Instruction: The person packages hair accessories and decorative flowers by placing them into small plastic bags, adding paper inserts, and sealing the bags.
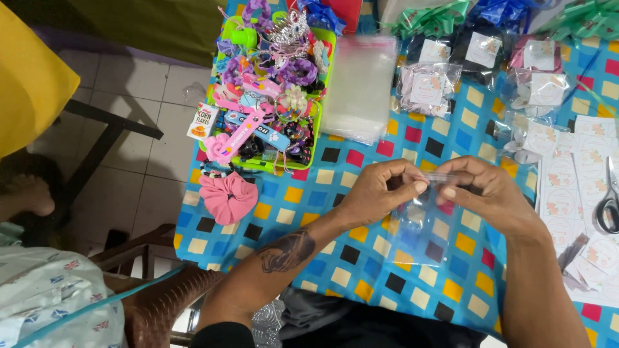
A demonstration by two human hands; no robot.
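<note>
The left hand [380,190] is pinching the top edge of a clear plastic bag [422,225] hanging over the checked tablecloth [335,251], near the middle. The right hand [490,193] is pinching the same edge just beside it. A pink scrunchie [227,196] is lying far left, scissors [608,203] far right.

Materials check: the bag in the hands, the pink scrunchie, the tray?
Bag: thin clear plastic film, glossy; the tablecloth's squares show through it. Pink scrunchie: soft matte fabric, gathered in folds. Tray: likely rigid plastic, bright green smooth rim. Both hands, left and right, pinch the bag's top edge.
</note>
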